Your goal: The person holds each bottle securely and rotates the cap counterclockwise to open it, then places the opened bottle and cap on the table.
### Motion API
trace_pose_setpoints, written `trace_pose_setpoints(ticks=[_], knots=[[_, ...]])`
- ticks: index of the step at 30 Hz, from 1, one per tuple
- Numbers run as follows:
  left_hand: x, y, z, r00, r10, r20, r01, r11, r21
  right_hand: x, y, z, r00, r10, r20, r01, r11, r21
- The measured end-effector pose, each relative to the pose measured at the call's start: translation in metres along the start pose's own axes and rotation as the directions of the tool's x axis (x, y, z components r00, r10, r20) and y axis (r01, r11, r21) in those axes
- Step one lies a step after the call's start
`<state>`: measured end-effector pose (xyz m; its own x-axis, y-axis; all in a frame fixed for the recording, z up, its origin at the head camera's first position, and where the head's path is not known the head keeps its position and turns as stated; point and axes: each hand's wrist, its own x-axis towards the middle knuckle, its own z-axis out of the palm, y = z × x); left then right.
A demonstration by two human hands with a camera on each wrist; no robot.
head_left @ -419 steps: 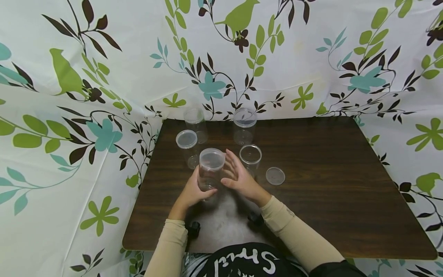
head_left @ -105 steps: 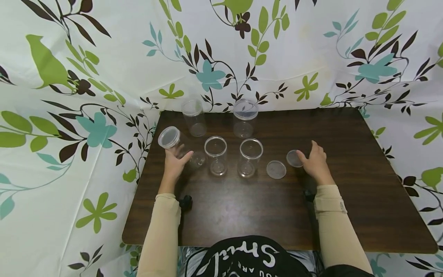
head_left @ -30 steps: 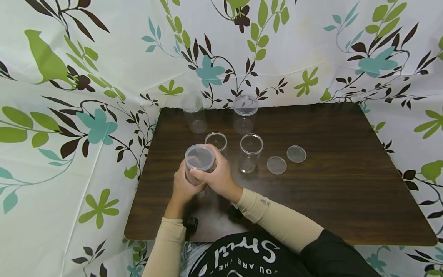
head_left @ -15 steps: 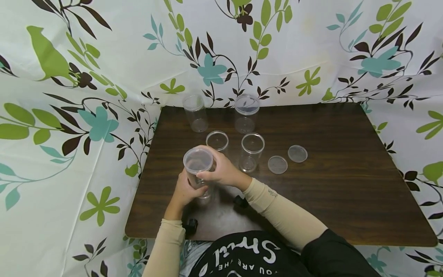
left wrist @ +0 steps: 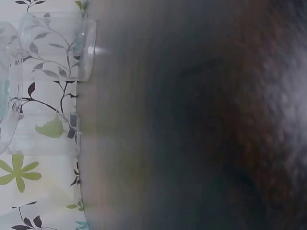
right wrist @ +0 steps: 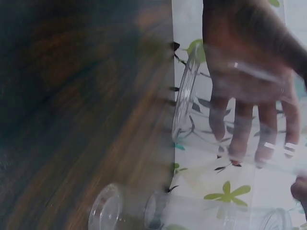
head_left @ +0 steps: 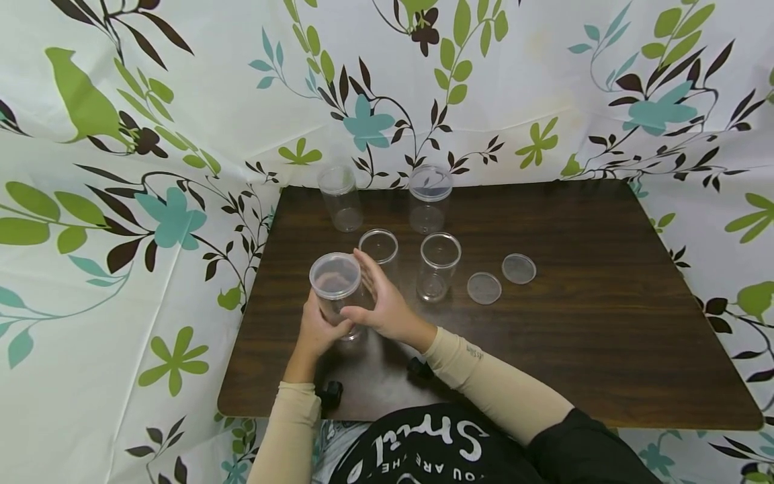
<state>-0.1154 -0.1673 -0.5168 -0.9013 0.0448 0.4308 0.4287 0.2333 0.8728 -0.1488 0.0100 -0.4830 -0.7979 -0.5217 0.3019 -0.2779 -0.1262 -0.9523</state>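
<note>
My left hand [head_left: 317,331] grips a clear plastic jar [head_left: 334,274], which stands upright with a frosted lid on top. The left thumb lies across its front, and in the right wrist view the left fingers [right wrist: 242,129] show through the jar wall. My right hand [head_left: 390,310] is at the jar's right side, its fingers extended and the thumb reaching to the front. Just behind stand two lidless clear jars, the left one [head_left: 379,243] partly covered by the right hand, the other [head_left: 440,265] to its right.
Two loose round lids lie right of the jars, one nearer [head_left: 484,288], one farther [head_left: 519,269]. At the back edge stand two more clear jars, the left one [head_left: 340,199] and the right one [head_left: 431,195]. The brown table [head_left: 592,336] meets a patterned sheet [head_left: 230,81].
Earlier one jar went from lidded to lidless and a second loose lid appeared at right. In the last second the right fingers have come off the lid they gripped; the held jar shifted slightly left.
</note>
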Motion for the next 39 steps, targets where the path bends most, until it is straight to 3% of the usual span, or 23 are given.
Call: trace_pose_setpoints(ticks=[7, 16, 23, 29, 34, 39], knots=[[0.000, -0.001, -0.003, 0.999, -0.039, -0.022, 0.039, 0.999, 0.029, -0.005, -0.005, 0.009, 0.996, -0.092, -0.003, 0.092, 0.993, -0.075], [-0.001, 0.001, -0.002, 0.998, -0.036, 0.050, 0.032, 0.997, 0.076, 0.002, -0.008, 0.005, 0.999, -0.040, -0.006, 0.039, 0.996, -0.077], [-0.002, 0.009, 0.002, 0.992, -0.040, 0.122, 0.031, 0.997, 0.073, 0.015, -0.006, -0.014, 0.995, -0.038, 0.096, 0.044, 0.997, -0.068], [-0.002, 0.009, 0.003, 0.993, -0.038, 0.107, 0.032, 0.998, 0.056, 0.019, -0.006, -0.020, 0.987, -0.012, 0.160, 0.016, 1.000, -0.024], [-0.002, 0.003, 0.001, 0.998, -0.017, 0.055, 0.016, 1.000, 0.012, 0.013, -0.003, -0.013, 0.997, -0.021, 0.081, 0.016, 0.998, 0.063], [-0.005, -0.027, -0.004, 0.999, -0.041, -0.031, 0.041, 0.999, -0.002, 0.002, -0.007, -0.002, 0.998, -0.047, -0.036, 0.046, 0.999, -0.022]])
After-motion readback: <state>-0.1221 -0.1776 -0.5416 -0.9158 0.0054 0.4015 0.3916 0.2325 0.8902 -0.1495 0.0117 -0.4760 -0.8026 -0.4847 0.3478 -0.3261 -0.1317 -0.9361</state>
